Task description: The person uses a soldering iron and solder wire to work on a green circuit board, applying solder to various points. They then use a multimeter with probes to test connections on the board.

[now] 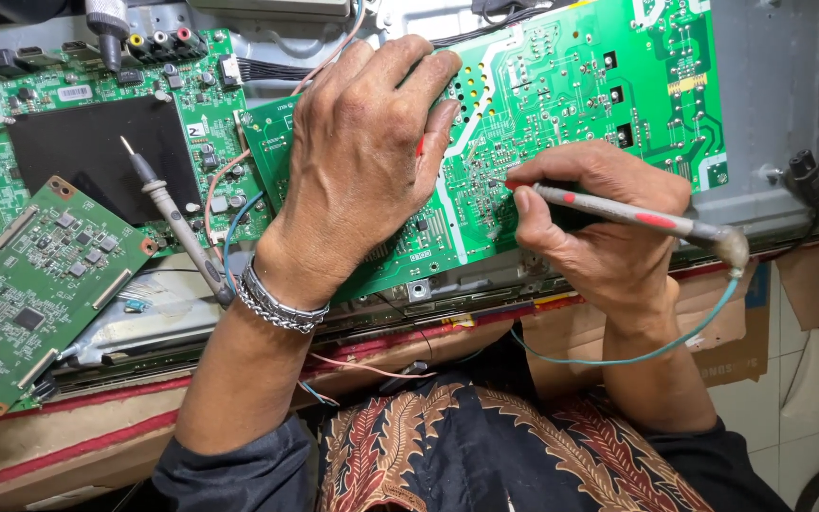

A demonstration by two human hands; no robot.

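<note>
While the left hand (357, 166) lies flat, fingers spread, pinning the big green board (561, 114), the right hand (609, 228) pinches a red probe (618, 210), tip touching the board's solder side near its centre, so probing seems underway, demanding a steady tip.
</note>
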